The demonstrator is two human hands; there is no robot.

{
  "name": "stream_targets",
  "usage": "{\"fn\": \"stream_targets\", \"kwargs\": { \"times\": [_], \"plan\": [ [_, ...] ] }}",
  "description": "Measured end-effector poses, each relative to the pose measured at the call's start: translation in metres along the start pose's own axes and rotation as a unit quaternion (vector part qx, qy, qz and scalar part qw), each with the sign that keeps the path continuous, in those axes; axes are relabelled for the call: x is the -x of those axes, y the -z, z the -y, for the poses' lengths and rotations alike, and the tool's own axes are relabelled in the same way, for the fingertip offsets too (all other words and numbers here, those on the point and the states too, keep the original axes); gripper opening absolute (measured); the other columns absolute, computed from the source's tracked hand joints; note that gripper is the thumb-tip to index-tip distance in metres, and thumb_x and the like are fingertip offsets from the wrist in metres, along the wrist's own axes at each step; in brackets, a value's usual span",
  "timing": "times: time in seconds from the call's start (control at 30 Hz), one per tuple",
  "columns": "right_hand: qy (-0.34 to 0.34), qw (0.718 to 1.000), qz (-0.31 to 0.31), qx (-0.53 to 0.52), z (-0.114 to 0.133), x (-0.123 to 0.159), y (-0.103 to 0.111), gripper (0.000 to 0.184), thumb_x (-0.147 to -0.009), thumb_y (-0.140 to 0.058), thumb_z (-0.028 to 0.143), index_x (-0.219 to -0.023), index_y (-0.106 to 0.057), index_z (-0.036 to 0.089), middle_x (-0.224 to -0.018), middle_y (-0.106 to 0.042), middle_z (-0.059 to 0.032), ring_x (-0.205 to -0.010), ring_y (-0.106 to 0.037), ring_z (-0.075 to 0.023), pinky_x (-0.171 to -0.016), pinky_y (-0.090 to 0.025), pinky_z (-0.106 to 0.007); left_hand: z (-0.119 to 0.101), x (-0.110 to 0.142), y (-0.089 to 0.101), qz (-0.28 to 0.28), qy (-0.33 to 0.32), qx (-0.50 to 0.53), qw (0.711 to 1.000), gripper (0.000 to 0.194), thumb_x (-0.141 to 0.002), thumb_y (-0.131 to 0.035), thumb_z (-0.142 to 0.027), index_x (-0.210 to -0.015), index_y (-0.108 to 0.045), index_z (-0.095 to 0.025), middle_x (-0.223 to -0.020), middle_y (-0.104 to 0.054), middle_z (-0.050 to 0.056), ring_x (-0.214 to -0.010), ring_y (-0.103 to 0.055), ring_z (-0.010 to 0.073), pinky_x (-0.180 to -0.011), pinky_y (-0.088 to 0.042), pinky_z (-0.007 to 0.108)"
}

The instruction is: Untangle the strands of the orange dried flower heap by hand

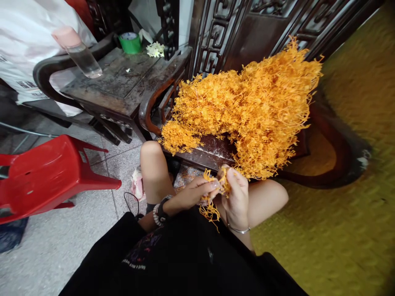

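Note:
A big pile of orange artificial sprigs [247, 111] lies on the seat of a dark carved wooden chair [212, 150] in front of my knees. My left hand [193, 194], with a watch and bead bracelet on the wrist, pinches a small orange sprig [211, 207] between its fingers. My right hand [236, 197], a thin bangle at the wrist, is closed on the upper end of the same sprig, just under the pile's near edge. Loose orange strands hang down from between both hands over my black clothing.
A dark wooden side table [123, 82] holds a clear bottle with a pink cap [78, 51], a green tape roll [130, 42] and small white flowers [156, 49]. A red plastic stool [46, 174] lies tipped at left. A wide orange-yellow heap [348, 222] fills the right.

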State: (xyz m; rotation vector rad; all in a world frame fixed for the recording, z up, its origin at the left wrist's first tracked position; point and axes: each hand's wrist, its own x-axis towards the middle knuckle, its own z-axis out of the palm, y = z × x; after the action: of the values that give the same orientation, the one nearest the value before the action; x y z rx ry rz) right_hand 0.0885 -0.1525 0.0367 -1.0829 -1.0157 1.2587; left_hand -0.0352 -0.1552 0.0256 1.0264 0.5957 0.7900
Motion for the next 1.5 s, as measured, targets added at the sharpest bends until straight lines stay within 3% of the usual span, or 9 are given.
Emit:
{"fn": "stream_targets", "kwargs": {
  "times": [0.17, 0.37, 0.53, 0.63, 0.73, 0.83, 1.03, 1.27, 1.5],
  "plan": [
    [0.035, 0.995, -0.082, -0.042, 0.005, -0.001, -0.012, 0.033, -0.087, -0.053, 0.042, -0.063, -0.043, 0.021, -0.062, -0.034, 0.0027, -0.050, -0.031, -0.0101, -0.045, -0.026, -0.025, -0.004, -0.005, -0.009, -0.005, 0.011, 0.059, 0.998, 0.046, -0.085, -0.049, -0.050, -0.055, -0.042, -0.016, -0.046, -0.035, -0.006, -0.039, -0.030, 0.0046, -0.041, -0.023, 0.022],
    [0.170, 0.955, -0.223, -0.102, 0.043, -0.023, 0.038, 0.033, -0.083, -0.058, 0.043, -0.058, -0.049, 0.023, -0.058, -0.029, 0.0038, -0.042, -0.014, -0.0095, -0.037, -0.011, -0.028, -0.005, 0.017, 0.000, 0.034, -0.027, 0.061, 0.997, 0.049, -0.085, -0.049, -0.049, -0.050, -0.036, -0.017, -0.045, -0.033, -0.005, -0.041, -0.031, 0.0055, -0.043, -0.023, 0.023],
    [0.069, 0.996, -0.036, 0.043, 0.026, -0.026, 0.037, 0.023, -0.084, -0.059, 0.035, -0.069, -0.068, 0.021, -0.051, -0.043, 0.0026, -0.041, -0.032, -0.0080, -0.038, -0.019, -0.025, -0.006, 0.013, 0.011, 0.066, 0.035, -0.070, 0.995, 0.052, -0.089, -0.042, -0.047, -0.048, -0.037, -0.017, -0.044, -0.034, -0.005, -0.042, -0.028, 0.0055, -0.046, -0.022, 0.024],
    [-0.013, 0.982, 0.143, 0.126, 0.007, -0.031, 0.022, 0.023, -0.085, -0.057, 0.035, -0.085, -0.072, 0.018, -0.057, -0.052, 0.0015, -0.047, -0.039, -0.0081, -0.043, -0.026, -0.023, -0.005, 0.006, 0.014, 0.118, 0.057, -0.104, 0.986, 0.051, -0.089, -0.041, -0.049, -0.049, -0.037, -0.016, -0.045, -0.033, -0.005, -0.044, -0.027, 0.0059, -0.047, -0.021, 0.024],
    [-0.019, 0.957, 0.236, 0.169, 0.002, -0.036, 0.015, 0.027, -0.087, -0.054, 0.033, -0.105, -0.069, 0.019, -0.060, -0.054, 0.0022, -0.052, -0.043, -0.0094, -0.049, -0.033, -0.023, -0.004, 0.004, 0.020, 0.135, 0.064, -0.139, 0.979, 0.050, -0.089, -0.041, -0.049, -0.051, -0.037, -0.016, -0.047, -0.032, -0.006, -0.046, -0.026, 0.0062, -0.047, -0.020, 0.024],
    [0.003, 0.945, 0.263, 0.193, 0.008, -0.037, 0.017, 0.029, -0.088, -0.052, 0.029, -0.114, -0.064, 0.024, -0.066, -0.056, 0.0028, -0.054, -0.043, -0.0095, -0.051, -0.035, -0.024, -0.008, 0.005, 0.029, 0.132, 0.064, -0.173, 0.974, 0.049, -0.090, -0.039, -0.048, -0.052, -0.034, -0.017, -0.048, -0.030, -0.006, -0.047, -0.024, 0.0062, -0.047, -0.019, 0.024],
    [0.015, 0.912, 0.336, 0.234, 0.008, -0.033, 0.021, 0.026, -0.092, -0.045, 0.031, -0.085, -0.067, 0.019, -0.067, -0.059, 0.0008, -0.057, -0.048, -0.0103, -0.054, -0.037, -0.024, -0.009, 0.006, 0.044, 0.118, 0.050, -0.220, 0.967, 0.048, -0.089, -0.040, -0.047, -0.051, -0.035, -0.017, -0.048, -0.032, -0.006, -0.047, -0.026, 0.0059, -0.048, -0.021, 0.023],
    [-0.018, 0.903, 0.368, 0.222, 0.005, -0.035, 0.016, 0.023, -0.082, -0.062, 0.035, -0.069, -0.060, 0.017, -0.059, -0.053, 0.0029, -0.055, -0.045, -0.0099, -0.053, -0.035, -0.023, 0.001, 0.008, 0.050, 0.117, 0.128, -0.118, 0.978, 0.046, -0.083, -0.047, -0.052, -0.054, -0.038, -0.017, -0.048, -0.029, -0.007, -0.043, -0.025, 0.0054, -0.043, -0.019, 0.022],
    [-0.103, 0.964, 0.231, 0.079, 0.006, -0.023, 0.000, 0.034, -0.079, -0.063, 0.036, -0.054, -0.050, 0.018, -0.046, -0.041, 0.0051, -0.044, -0.033, -0.0082, -0.046, -0.024, -0.025, -0.007, 0.015, 0.044, 0.121, 0.096, -0.019, 0.988, 0.049, -0.084, -0.047, -0.054, -0.052, -0.035, -0.018, -0.047, -0.030, -0.007, -0.042, -0.023, 0.0051, -0.044, -0.019, 0.023]
  ]
}}
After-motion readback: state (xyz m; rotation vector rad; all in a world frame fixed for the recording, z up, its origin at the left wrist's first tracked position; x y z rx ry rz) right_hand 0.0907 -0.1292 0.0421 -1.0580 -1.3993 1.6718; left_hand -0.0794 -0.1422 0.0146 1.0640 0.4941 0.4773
